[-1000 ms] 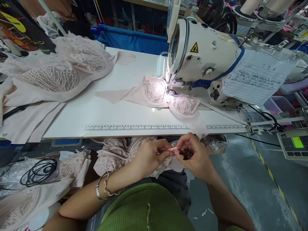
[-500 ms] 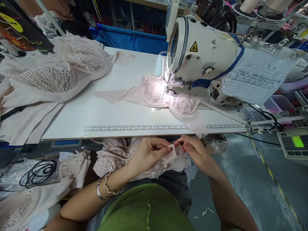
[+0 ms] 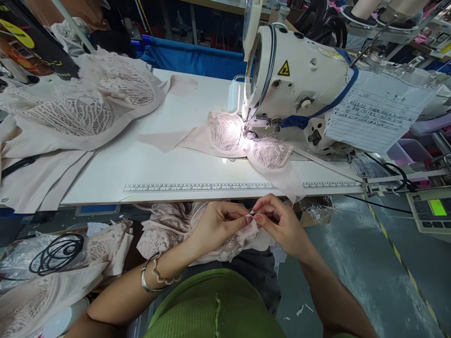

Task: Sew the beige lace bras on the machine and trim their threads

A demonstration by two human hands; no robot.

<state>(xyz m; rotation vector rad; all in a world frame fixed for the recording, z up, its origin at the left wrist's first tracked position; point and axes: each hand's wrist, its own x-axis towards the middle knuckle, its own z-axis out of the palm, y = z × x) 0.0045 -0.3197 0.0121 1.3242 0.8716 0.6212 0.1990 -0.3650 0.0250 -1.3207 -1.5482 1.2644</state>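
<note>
Over my lap, just in front of the table edge, my left hand (image 3: pixel 218 225) pinches the edge of a pale pink lace bra piece (image 3: pixel 232 246) between thumb and fingers. Close against it, my right hand (image 3: pixel 280 225) pinches the same edge, thumb and forefinger together. The fingertips nearly meet, and a small light bit shows between them. More pale lace fabric (image 3: pixel 164 227) is bunched to the left on my lap. On the table, a pale pink bra (image 3: pixel 271 154) lies under the lit needle of the sewing machine (image 3: pixel 299 70).
A stack of lace bras (image 3: pixel 95 112) covers the table's left side. A printed ruler (image 3: pixel 211 188) runs along the front edge. Below left, a box holds lace pieces and a black cord (image 3: pixel 56 253). A handwritten sheet (image 3: pixel 378 110) hangs on the machine, beside a green-lit display (image 3: pixel 437 207).
My right hand has turned inward, bringing its thumb down against the forefinger on the fabric edge. My left hand has hardly moved. The bra at the machine stays in place.
</note>
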